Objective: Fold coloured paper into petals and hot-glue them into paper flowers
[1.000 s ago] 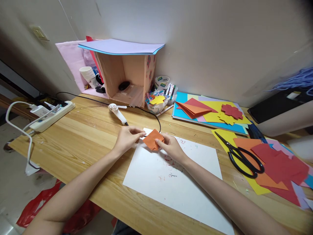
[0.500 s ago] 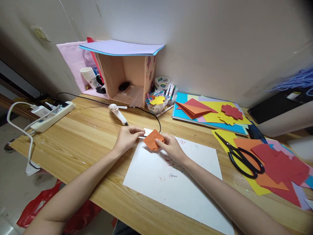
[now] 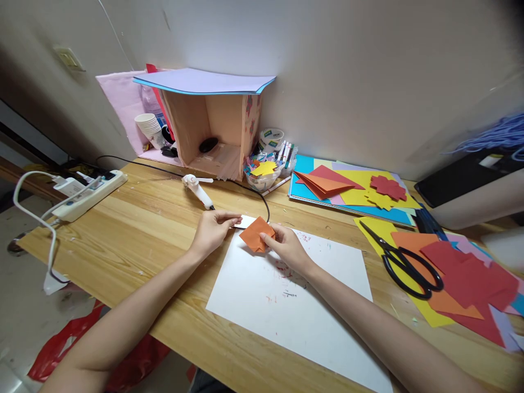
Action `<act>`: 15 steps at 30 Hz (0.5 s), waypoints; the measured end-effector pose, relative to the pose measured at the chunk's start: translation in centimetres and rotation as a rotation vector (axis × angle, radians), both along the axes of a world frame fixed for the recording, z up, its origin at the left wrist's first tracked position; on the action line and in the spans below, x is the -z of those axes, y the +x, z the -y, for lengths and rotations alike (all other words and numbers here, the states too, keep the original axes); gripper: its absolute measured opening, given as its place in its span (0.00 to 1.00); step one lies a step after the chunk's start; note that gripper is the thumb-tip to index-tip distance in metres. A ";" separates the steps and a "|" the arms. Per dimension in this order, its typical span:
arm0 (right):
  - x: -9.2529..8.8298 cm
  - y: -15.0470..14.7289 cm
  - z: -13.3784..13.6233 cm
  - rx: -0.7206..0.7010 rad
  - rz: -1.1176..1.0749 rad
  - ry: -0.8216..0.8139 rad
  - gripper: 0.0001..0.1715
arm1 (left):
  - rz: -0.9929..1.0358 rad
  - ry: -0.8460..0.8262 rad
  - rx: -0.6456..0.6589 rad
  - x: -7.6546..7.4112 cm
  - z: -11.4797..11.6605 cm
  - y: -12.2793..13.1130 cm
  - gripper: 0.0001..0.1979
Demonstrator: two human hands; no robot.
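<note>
Between the thumb and fingers of my right hand (image 3: 289,245) is a folded orange paper square (image 3: 257,233), tilted, with its lower corner creased. Just left of it, my left hand (image 3: 210,232) has thumb and fingertips pressed together. Whatever sits in that pinch is hidden; the white far corner of a sheet lies right by the fingertips. Beneath both hands spreads the large white paper sheet (image 3: 327,305), marked with red and dark pen strokes. A white glue gun (image 3: 198,191) lies behind my left hand, its black cord running back.
Black-handled scissors (image 3: 403,265) lie on coloured paper at the right. Behind are stacked coloured sheets (image 3: 319,201) with paper flowers, a plastic bowl of scraps (image 3: 262,177), markers (image 3: 287,153) and an open box (image 3: 213,125). A power strip (image 3: 90,195) stands at the left edge.
My left fingertips have shifted very slightly left, away from the orange paper. The right hand keeps its hold, almost unmoved.
</note>
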State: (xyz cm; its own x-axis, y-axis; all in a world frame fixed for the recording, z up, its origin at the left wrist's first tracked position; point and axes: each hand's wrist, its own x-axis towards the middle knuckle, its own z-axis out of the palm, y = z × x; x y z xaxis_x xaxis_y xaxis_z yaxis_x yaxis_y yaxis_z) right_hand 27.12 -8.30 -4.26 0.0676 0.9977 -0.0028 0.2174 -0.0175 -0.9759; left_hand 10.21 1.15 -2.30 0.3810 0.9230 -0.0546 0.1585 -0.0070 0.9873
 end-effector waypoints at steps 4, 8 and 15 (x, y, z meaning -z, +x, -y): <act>-0.1 0.0 0.0 -0.003 -0.014 -0.005 0.12 | -0.053 0.053 -0.031 -0.7 0.2 -0.1 0.13; 0.0 0.0 0.0 0.001 -0.016 0.005 0.12 | -0.083 0.064 -0.079 -1.0 0.4 -0.1 0.14; 0.5 0.1 -0.1 0.005 -0.013 -0.003 0.13 | 0.023 -0.003 -0.077 -0.2 0.0 0.0 0.15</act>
State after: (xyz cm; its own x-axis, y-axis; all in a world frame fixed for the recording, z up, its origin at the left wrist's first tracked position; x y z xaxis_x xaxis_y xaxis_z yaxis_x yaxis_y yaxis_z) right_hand 27.17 -8.22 -4.73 0.0720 0.9974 -0.0071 0.2047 -0.0218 -0.9786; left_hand 10.25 1.16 -2.10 0.3105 0.9493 -0.0494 0.1358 0.0072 0.9907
